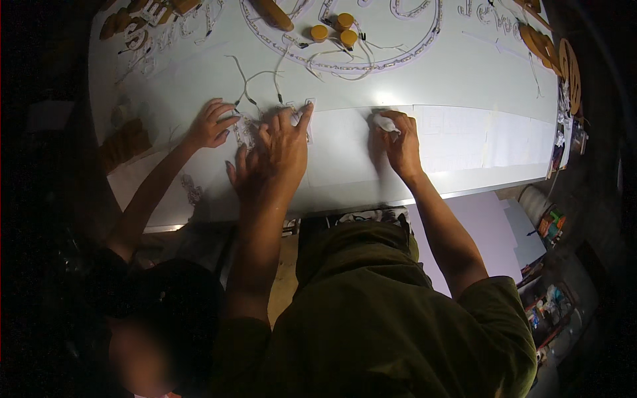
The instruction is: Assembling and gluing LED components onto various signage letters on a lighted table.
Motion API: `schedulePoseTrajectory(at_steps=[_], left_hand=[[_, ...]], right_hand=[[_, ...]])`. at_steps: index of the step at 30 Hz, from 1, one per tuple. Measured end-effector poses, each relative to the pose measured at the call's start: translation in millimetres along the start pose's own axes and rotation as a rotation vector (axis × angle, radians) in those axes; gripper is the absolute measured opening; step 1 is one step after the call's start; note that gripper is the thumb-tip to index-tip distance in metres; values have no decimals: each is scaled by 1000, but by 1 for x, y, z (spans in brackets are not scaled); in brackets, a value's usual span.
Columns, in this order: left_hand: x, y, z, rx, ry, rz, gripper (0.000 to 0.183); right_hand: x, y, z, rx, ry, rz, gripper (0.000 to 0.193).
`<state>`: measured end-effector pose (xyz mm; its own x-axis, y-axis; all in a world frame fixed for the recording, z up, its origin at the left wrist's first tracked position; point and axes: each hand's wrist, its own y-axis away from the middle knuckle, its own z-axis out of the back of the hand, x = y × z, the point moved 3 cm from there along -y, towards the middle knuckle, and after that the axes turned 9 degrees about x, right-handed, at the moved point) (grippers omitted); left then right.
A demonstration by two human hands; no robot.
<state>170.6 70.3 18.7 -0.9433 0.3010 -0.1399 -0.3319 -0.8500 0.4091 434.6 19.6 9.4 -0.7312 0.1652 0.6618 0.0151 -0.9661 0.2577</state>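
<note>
My right hand (403, 142) is closed around a small white bottle (385, 123), held just above the table's paper edge. My left hand (286, 142) lies with fingers stretched apart, its fingertips on small white letter-shaped pieces (310, 134). Thin wires with dark ends (279, 97) run from those pieces toward the far side. Close to my left hand, another person's hand (213, 125) touches a piece with a light strip (244, 132). That person's other hand (245, 174) is partly hidden beneath my left forearm.
White paper sheets (458, 136) line the near right of the white table (345, 149). Farther back are yellow round caps (320, 33), a large curved light strip (398, 61) and lettering pieces (159, 43). Brown cut-outs (541, 46) lie at the right edge. A co-worker leans in at left.
</note>
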Motion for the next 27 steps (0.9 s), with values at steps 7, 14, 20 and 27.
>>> schedulePoseTrajectory(at_steps=[7,14,20,27], left_hand=[[-1,3,3,-7,14,18,67],[-4,2,3,2,-5,31,60],[2,3,2,-13,44,13,75],[3,1,-2,-11,80,-1,78]], right_hand=[[27,-41,37,220,-129,45,54],[31,-93,70,399,152,234,39],[35,-113,67,412,309,346,39],[43,-120,61,489,249,326,38]])
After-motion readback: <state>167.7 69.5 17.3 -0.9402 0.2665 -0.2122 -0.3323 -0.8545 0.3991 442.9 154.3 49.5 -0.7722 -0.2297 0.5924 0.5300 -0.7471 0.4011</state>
